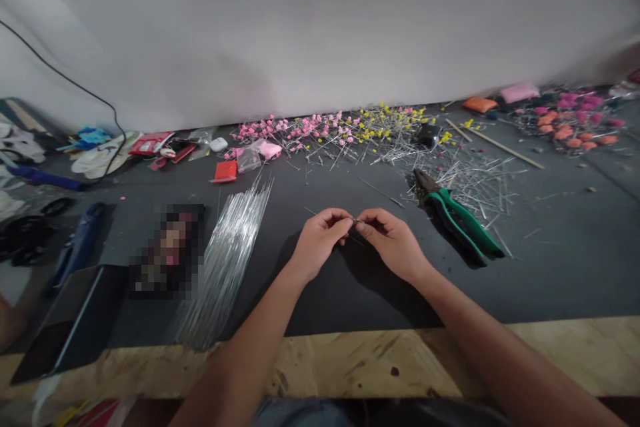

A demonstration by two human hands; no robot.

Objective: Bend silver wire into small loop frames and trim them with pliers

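My left hand [319, 240] and my right hand [393, 241] meet over the dark mat [550, 260], fingertips pinched together on a short thin metal wire [356, 221] held between them. Both hands are closed in a pinch. A bundle of long silver wires [225, 260] lies to the left of my left hand. Green-handled pliers [457, 217] lie just right of my right hand. Behind them is a scatter of cut wire pieces [465, 177].
Wire stems tipped with pink flowers [290, 128] and yellow ones [387, 117] lie along the white wall. Pink and orange pieces [570, 120] sit far right, a wooden stick [505, 147] near them. A red box [225, 171], clutter at left, a dark tablet [70, 327]. Wooden table edge [350, 360] in front.
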